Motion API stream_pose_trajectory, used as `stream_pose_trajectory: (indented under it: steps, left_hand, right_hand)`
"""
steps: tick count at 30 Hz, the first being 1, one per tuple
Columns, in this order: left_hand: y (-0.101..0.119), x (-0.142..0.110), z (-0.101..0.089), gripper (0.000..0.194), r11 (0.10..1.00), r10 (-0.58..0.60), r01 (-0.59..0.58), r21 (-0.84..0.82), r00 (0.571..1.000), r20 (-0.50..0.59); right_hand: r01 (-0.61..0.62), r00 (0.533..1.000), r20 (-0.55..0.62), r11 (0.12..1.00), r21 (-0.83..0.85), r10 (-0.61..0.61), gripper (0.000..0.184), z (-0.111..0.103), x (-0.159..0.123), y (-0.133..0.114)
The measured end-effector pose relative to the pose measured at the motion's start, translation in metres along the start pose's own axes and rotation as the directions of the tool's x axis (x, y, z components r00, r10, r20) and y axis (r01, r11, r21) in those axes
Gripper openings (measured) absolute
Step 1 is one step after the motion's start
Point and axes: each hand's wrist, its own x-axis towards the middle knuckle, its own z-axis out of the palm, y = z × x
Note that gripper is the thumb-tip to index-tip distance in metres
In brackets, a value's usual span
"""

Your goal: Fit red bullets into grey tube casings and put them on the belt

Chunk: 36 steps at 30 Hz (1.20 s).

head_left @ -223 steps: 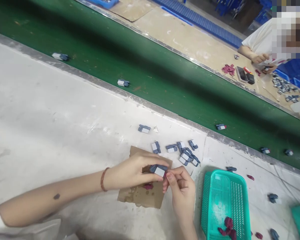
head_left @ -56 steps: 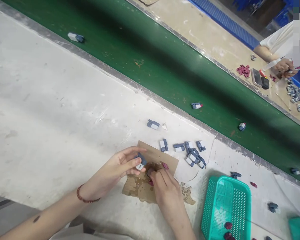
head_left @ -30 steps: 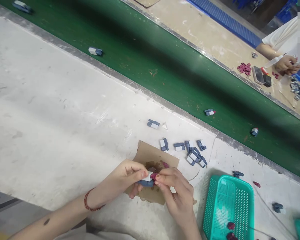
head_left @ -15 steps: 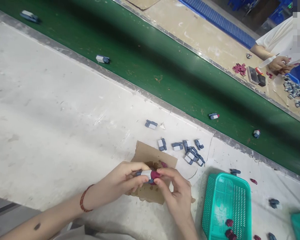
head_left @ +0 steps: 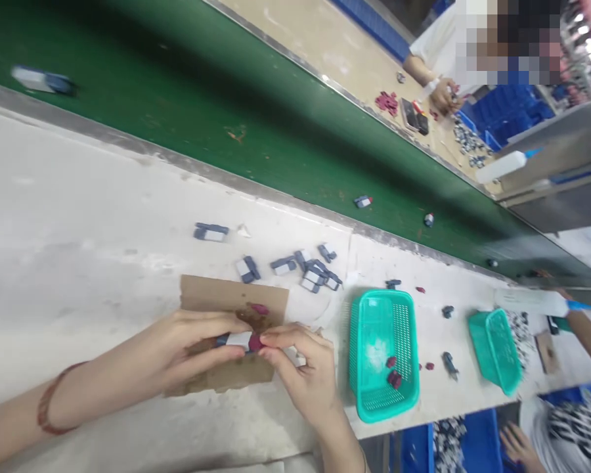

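My left hand (head_left: 187, 341) pinches a small grey-and-white plastic part (head_left: 236, 339) over a stained piece of cardboard (head_left: 217, 295). My right hand (head_left: 300, 371) is closed, thumb and fingers pressing a dark red piece (head_left: 255, 342) against the end of that part. Another dark red piece (head_left: 260, 308) lies on the cardboard. A heap of several grey-and-white parts (head_left: 308, 269) lies just beyond the cardboard, and one more such part (head_left: 211, 231) sits apart to the left.
A teal basket (head_left: 381, 309) with red pieces stands right of my hands; a second teal basket (head_left: 495, 348) lies further right. The green conveyor belt (head_left: 226, 105) carries scattered parts. One person sits across the belt, and another person's arm (head_left: 588, 335) reaches in at the right.
The camera has swung right, bringing the second basket and a co-worker's arm into view. My hands stay together over the cardboard, holding the part and the red piece as before.
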Motion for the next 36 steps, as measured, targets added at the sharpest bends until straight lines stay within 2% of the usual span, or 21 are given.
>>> stream_pose_trajectory:
  steps: [3, 4, 6, 9, 11, 12, 14, 16, 18, 21, 22, 24, 25, 27, 30, 31, 33, 35, 36]
  left_hand:
    - [0.012, 0.023, -0.007, 0.028, 0.957, 0.065, -0.078, 0.279, 0.996, 0.055]
    - [0.018, 0.033, -0.011, 0.034, 0.937, 0.092, -0.095, 0.335, 0.995, 0.025]
    - [0.030, 0.056, -0.022, 0.044, 0.889, 0.191, -0.138, 0.436, 0.978, -0.079]
    - [0.043, 0.099, -0.042, 0.056, 0.771, 0.368, -0.153, 0.618, 0.899, -0.237]
    - [0.047, 0.129, -0.054, 0.065, 0.686, 0.430, -0.124, 0.717, 0.864, -0.262]
    - [0.048, 0.143, -0.059, 0.068, 0.649, 0.450, -0.134, 0.749, 0.861, -0.236]
    - [0.047, 0.166, -0.069, 0.067, 0.599, 0.503, -0.197, 0.776, 0.847, -0.173]
    - [0.044, 0.180, -0.080, 0.057, 0.557, 0.558, -0.215, 0.802, 0.812, -0.170]
    - [0.042, 0.185, -0.094, 0.047, 0.522, 0.602, -0.183, 0.833, 0.771, -0.208]
    - [0.039, 0.175, -0.123, 0.040, 0.478, 0.641, -0.066, 0.876, 0.708, -0.296]
    - [0.038, 0.168, -0.133, 0.041, 0.477, 0.630, 0.003, 0.879, 0.696, -0.344]
    - [0.038, 0.151, -0.150, 0.046, 0.492, 0.564, 0.146, 0.858, 0.698, -0.442]
    - [0.038, 0.143, -0.157, 0.050, 0.503, 0.523, 0.197, 0.842, 0.706, -0.478]
    - [0.038, 0.129, -0.167, 0.054, 0.522, 0.460, 0.225, 0.823, 0.738, -0.494]
    - [0.040, 0.117, -0.171, 0.049, 0.547, 0.426, 0.231, 0.805, 0.751, -0.505]
    - [0.041, 0.115, -0.169, 0.046, 0.557, 0.419, 0.248, 0.793, 0.740, -0.526]
    - [0.045, 0.110, -0.160, 0.044, 0.614, 0.399, 0.289, 0.734, 0.689, -0.605]
    - [0.047, 0.102, -0.147, 0.047, 0.746, 0.330, 0.266, 0.610, 0.649, -0.685]
    - [0.047, 0.097, -0.139, 0.047, 0.826, 0.264, 0.228, 0.515, 0.652, -0.711]
  right_hand:
    - [-0.114, 0.990, -0.113, 0.951, -0.287, 0.084, 0.017, -0.041, -0.025, 0.003]
    - [-0.197, 0.972, -0.197, 0.895, -0.400, 0.127, 0.017, -0.057, -0.036, 0.006]
    - [-0.379, 0.916, -0.346, 0.720, -0.581, 0.204, 0.021, -0.087, -0.062, 0.020]
    - [-0.546, 0.836, -0.500, 0.449, -0.708, 0.228, 0.027, -0.119, -0.095, 0.049]
    - [-0.568, 0.823, -0.520, 0.363, -0.739, 0.229, 0.030, -0.129, -0.109, 0.068]
    - [-0.569, 0.822, -0.526, 0.346, -0.746, 0.219, 0.032, -0.132, -0.114, 0.076]
    - [-0.558, 0.829, -0.523, 0.354, -0.751, 0.197, 0.034, -0.136, -0.118, 0.087]
    - [-0.531, 0.845, -0.498, 0.408, -0.743, 0.194, 0.030, -0.140, -0.118, 0.096]
    - [-0.507, 0.856, -0.485, 0.482, -0.714, 0.181, 0.030, -0.144, -0.116, 0.102]
    - [-0.478, 0.863, -0.472, 0.591, -0.650, 0.179, 0.035, -0.147, -0.107, 0.109]
    - [-0.495, 0.849, -0.492, 0.617, -0.611, 0.194, 0.036, -0.145, -0.102, 0.109]
    - [-0.556, 0.791, -0.564, 0.666, -0.498, 0.238, 0.039, -0.139, -0.092, 0.104]
    - [-0.582, 0.754, -0.604, 0.691, -0.429, 0.259, 0.041, -0.134, -0.087, 0.099]
    - [-0.591, 0.692, -0.662, 0.752, -0.290, 0.288, 0.041, -0.124, -0.076, 0.086]
    - [-0.561, 0.647, -0.680, 0.819, -0.118, 0.345, 0.035, -0.111, -0.062, 0.066]
    - [-0.550, 0.629, -0.687, 0.833, -0.061, 0.364, 0.034, -0.108, -0.059, 0.060]
    - [-0.510, 0.611, -0.686, 0.859, 0.042, 0.396, 0.034, -0.101, -0.051, 0.049]
    - [-0.461, 0.640, -0.647, 0.881, 0.108, 0.414, 0.033, -0.094, -0.044, 0.040]
    - [-0.438, 0.672, -0.616, 0.891, 0.119, 0.412, 0.031, -0.089, -0.040, 0.037]
